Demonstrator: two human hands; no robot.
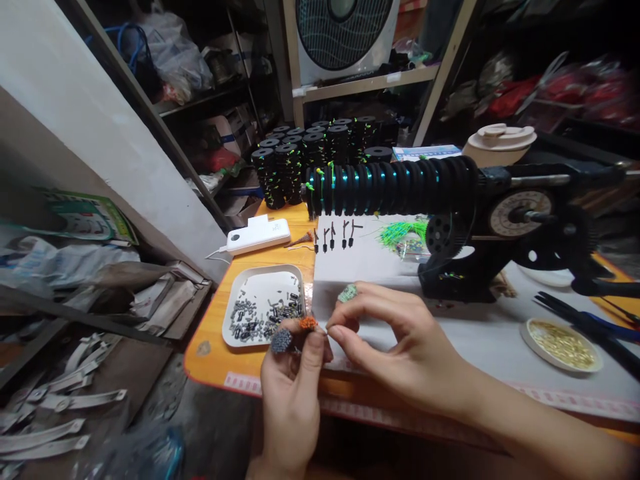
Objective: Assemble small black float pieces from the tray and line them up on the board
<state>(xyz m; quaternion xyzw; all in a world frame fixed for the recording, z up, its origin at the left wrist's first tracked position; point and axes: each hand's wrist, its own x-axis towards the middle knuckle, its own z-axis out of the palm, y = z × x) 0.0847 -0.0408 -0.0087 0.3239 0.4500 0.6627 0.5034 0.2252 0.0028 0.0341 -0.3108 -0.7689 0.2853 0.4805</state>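
Observation:
My left hand [294, 390] is closed in a pinch, thumb against the fingers, close to the front edge of the table. An orange textured patch [309, 323] and a dark grey one [281, 341] cover its fingertips; they look like finger wraps. My right hand [400, 327] pinches thumb and forefinger almost against the left fingertips. A similar pale green patch [347, 293] shows on one of its fingers. Whatever lies between the fingertips is too small to make out. Just behind the left hand, a white tray [228, 320] holds many small dark and metallic cylindrical parts.
A black hand-cranked winder [480, 233] carries ribbed spools [390, 183]. Black spools [287, 163] stand behind it. Around the table lie a white power bank [257, 235], small black-tipped pieces [333, 243], green strands [407, 233], a dish of gold-coloured bits [563, 345] and pliers [575, 310].

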